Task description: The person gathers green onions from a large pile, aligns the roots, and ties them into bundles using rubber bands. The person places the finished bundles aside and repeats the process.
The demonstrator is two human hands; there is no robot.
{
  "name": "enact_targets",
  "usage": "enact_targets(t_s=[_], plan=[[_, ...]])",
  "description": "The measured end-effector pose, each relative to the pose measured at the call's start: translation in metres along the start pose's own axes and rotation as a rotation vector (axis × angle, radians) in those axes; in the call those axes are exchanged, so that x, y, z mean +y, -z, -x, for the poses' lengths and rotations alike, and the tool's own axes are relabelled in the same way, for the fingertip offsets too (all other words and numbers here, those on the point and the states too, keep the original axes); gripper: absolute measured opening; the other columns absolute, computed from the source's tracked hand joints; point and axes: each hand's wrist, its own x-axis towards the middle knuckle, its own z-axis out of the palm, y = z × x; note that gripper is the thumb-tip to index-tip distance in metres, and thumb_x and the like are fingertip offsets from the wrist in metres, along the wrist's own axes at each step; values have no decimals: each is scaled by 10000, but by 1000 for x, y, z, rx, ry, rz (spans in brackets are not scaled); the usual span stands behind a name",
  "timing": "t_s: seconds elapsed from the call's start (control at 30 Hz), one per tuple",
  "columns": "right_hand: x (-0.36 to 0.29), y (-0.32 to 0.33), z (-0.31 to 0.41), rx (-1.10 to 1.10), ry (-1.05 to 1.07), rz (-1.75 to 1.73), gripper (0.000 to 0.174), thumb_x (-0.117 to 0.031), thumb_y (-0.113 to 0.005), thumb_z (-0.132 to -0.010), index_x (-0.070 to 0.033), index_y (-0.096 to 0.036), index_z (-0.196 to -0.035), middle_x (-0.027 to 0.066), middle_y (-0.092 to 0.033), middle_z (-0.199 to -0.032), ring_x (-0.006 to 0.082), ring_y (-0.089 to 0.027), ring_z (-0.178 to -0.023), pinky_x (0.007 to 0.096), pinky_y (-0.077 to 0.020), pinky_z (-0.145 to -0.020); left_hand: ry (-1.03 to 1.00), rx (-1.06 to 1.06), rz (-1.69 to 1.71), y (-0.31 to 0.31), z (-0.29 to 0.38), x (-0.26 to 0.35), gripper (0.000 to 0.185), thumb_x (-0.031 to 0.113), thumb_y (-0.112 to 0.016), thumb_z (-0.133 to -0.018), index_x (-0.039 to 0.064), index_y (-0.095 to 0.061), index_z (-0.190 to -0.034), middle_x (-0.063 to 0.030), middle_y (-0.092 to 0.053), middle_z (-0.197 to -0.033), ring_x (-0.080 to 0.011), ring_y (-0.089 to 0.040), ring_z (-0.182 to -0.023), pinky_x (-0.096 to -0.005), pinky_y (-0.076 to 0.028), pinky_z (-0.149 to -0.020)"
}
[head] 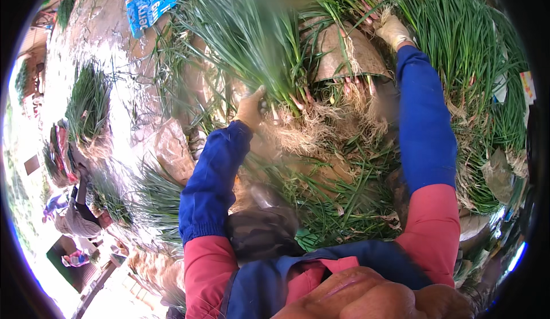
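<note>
My left hand (248,109), in a pale glove, grips the left side of a large bunch of green onions (296,91) near the root end. Its thumb shows in front, while the other fingers are mostly hidden. Pale, tangled roots (296,136) hang towards me and long green leaves spread away. Up at the right, my right hand (393,32), also gloved, is closed around a few green onion stems (371,11) with reddish bases. Between the hands lies a curved brown sheet (343,54), with more stems and roots showing below its edge.
A dense pile of green onions (455,39) fills the right side. Loose leaves (343,207) litter the ground before me. A blue printed bag (148,3) lies at upper left; tied-looking bunches (88,104) rest on wet ground. Another person (79,220) is at far left.
</note>
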Motion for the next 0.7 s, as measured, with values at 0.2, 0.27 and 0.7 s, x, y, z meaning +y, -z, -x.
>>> enact_targets(t_s=[0.2,0.27,0.7], plan=[[-2,33,56,-146,345,-551,500,-239,-681,-755,-14,-561,-1184,123,-669,-935,186,-616,-807,311,-501,-781,30,-87,54,13,1,-2,167,281,-599,-910,139,-561,-833,46,-474,-585,-74,-390,-449,-209,-304,-394],[-43,48,125,-284,339,-573,573,-252,-698,-785,-6,-515,-1270,101,-667,-1002,151,-614,-914,295,-487,-845,19,-128,110,17,5,-3,136,266,-629,-889,146,-568,-874,54,-480,-616,-62,-384,-475,-203,-290,-410],[-103,-124,300,-244,995,-184,456,-433,-584,-845,-50,-569,-1093,110,-575,-770,250,-615,-751,363,-514,-631,10,31,297,123,42,-76,76,182,-453,-908,154,-502,-857,38,-467,-700,-102,-409,-529,-224,-330,-416]])
